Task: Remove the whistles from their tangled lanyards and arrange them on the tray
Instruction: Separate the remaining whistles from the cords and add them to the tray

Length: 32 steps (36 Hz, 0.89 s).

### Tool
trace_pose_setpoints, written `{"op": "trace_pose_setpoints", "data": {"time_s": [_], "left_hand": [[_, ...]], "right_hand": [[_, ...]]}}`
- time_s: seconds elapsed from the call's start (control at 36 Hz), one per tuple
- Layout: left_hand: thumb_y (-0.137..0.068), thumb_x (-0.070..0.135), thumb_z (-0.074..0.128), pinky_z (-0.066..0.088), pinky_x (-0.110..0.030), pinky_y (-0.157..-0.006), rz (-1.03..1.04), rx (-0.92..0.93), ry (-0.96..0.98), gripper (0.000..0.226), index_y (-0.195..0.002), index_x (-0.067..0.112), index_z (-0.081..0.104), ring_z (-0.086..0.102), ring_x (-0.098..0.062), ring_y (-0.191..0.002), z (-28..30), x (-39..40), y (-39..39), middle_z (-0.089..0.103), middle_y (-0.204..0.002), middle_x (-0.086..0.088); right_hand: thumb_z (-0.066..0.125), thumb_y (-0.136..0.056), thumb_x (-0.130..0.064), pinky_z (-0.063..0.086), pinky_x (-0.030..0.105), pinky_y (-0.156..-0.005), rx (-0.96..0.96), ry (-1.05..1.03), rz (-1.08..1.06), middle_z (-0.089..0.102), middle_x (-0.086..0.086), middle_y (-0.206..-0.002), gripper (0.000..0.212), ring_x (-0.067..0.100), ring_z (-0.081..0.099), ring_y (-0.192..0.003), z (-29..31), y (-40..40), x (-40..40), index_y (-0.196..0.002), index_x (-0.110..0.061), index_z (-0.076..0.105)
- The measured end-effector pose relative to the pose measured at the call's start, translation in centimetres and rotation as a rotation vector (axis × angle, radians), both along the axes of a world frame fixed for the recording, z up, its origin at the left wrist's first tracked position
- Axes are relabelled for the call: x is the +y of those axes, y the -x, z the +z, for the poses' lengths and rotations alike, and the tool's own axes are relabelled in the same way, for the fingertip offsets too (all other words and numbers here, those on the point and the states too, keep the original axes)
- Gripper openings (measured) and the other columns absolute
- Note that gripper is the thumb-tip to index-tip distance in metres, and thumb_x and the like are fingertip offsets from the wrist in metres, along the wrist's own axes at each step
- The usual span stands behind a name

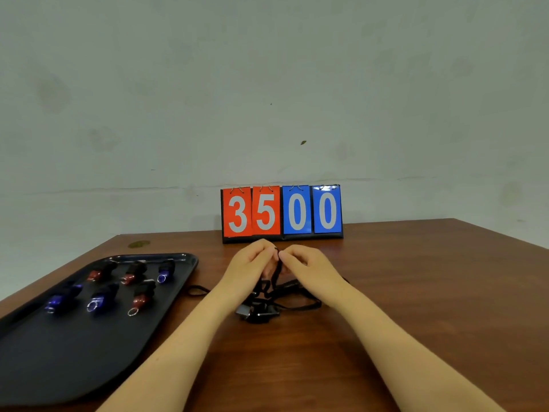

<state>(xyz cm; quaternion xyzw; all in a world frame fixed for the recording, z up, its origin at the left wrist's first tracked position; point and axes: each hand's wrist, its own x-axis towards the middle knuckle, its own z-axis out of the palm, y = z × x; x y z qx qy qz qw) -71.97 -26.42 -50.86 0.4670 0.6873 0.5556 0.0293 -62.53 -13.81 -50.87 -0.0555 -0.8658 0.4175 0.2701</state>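
Brown wooden table [386, 292] sitting against pale wall | left hand [252, 264] and right hand [309, 264] pinching black tangled lanyard cord [274, 281], hanging near-vertical | six whistles lying on black tray [44, 367], rings pointing camera-ward

Four white digits are shown on a flip scoreboard [282, 214] that is stood at the far edge of the bench [416, 292]. "3" and "5" are printed on the two red cards on the left, and "0" and "0" on the two blue cards on the right. No other text can be read.
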Motion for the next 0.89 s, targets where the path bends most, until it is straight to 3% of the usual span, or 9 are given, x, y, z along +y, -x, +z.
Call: {"op": "trace_pose_setpoints", "data": {"time_s": [0.11,0.25,0.36,0.42,0.47,0.58,0.67,0.75,0.89], "left_hand": [[-0.102,0.021,0.041,0.046,-0.022,-0.069,-0.006,-0.016,0.015,0.028,-0.079,0.018,0.058,0.048,-0.006,-0.059,-0.1,0.1,0.2,0.048,-0.058,0.009],[-0.098,0.031,0.051,0.044,-0.024,-0.072,0.001,0.025,0.218,0.026,-0.074,0.024,0.059,0.056,-0.001,-0.065,-0.6,0.3,0.6,0.059,-0.067,0.01],[-0.093,0.039,0.059,0.042,-0.018,-0.078,0.036,0.212,0.413,0.006,-0.098,0.036,0.059,0.058,0.002,-0.09,-1.1,0.2,0.8,0.062,-0.095,0.019],[-0.09,0.041,0.062,0.042,-0.019,-0.084,0.06,0.252,0.423,0.023,-0.111,0.042,0.053,0.054,0.002,-0.099,-1.3,0.1,0.9,0.057,-0.106,0.024],[-0.088,0.042,0.064,0.046,-0.022,-0.082,0.099,0.249,0.393,0.028,-0.113,0.043,0.051,0.057,0.0,-0.094,-1.2,0.0,1.0,0.059,-0.101,0.022],[-0.094,0.039,0.055,0.048,-0.023,-0.079,0.171,0.299,0.404,0.02,-0.115,0.042,0.055,0.058,-0.001,-0.087,-1.2,0.1,1.4,0.063,-0.092,0.015],[-0.099,0.035,0.049,0.051,-0.028,-0.086,0.182,0.341,0.436,0.014,-0.101,0.041,0.06,0.058,0.001,-0.088,-1.3,0.1,1.7,0.062,-0.091,0.02],[-0.099,0.033,0.048,0.047,-0.022,-0.086,0.19,0.339,0.442,0.016,-0.102,0.036,0.064,0.057,0.001,-0.09,-1.2,0.0,1.7,0.06,-0.091,0.022],[-0.099,0.033,0.048,0.049,-0.024,-0.081,0.27,0.357,0.484,0.015,-0.098,0.034,0.063,0.057,-0.001,-0.089,-1.3,-0.1,2.1,0.062,-0.093,0.018]], "right_hand": [[0.052,-0.097,-0.031,0.045,0.017,-0.077,0.032,0.082,0.011,0.065,-0.005,-0.085,0.021,0.004,0.059,-0.082,0.3,-0.2,0.1,-0.089,-0.019,0.066],[0.043,-0.1,-0.029,0.044,0.028,-0.083,0.052,0.313,-0.05,0.064,-0.003,-0.078,0.03,0.014,0.06,-0.085,0.9,-0.6,0.2,-0.08,-0.014,0.06],[0.044,-0.1,-0.025,0.048,0.041,-0.094,0.114,0.704,-0.096,0.064,-0.001,-0.062,0.032,0.021,0.062,-0.079,1.6,-0.3,0.8,-0.075,-0.012,0.059],[0.045,-0.1,-0.02,0.052,0.037,-0.086,0.211,0.952,-0.09,0.064,0.002,-0.06,0.028,0.02,0.064,-0.071,2.0,-0.4,1.0,-0.078,-0.01,0.057],[0.042,-0.102,-0.018,0.053,0.033,-0.078,0.324,1.105,-0.07,0.066,0.006,-0.063,0.027,0.021,0.067,-0.069,2.3,-0.7,1.4,-0.078,-0.01,0.053],[0.038,-0.103,-0.017,0.052,0.031,-0.074,0.451,1.177,-0.051,0.067,0.005,-0.062,0.03,0.021,0.069,-0.069,2.5,-1.1,2.2,-0.075,-0.012,0.048],[0.038,-0.102,-0.015,0.051,0.031,-0.073,0.491,1.196,-0.027,0.065,0.005,-0.06,0.03,0.022,0.067,-0.071,2.5,-1.2,2.3,-0.075,-0.011,0.05],[0.037,-0.101,-0.013,0.052,0.033,-0.077,0.528,1.238,0.019,0.062,0.006,-0.059,0.033,0.023,0.065,-0.072,2.8,-1.3,2.1,-0.073,-0.008,0.053],[0.039,-0.098,-0.012,0.051,0.033,-0.08,0.63,1.394,0.158,0.047,0.003,-0.055,0.036,0.018,0.057,-0.063,3.0,-1.4,2.3,-0.062,-0.014,0.035]]}}
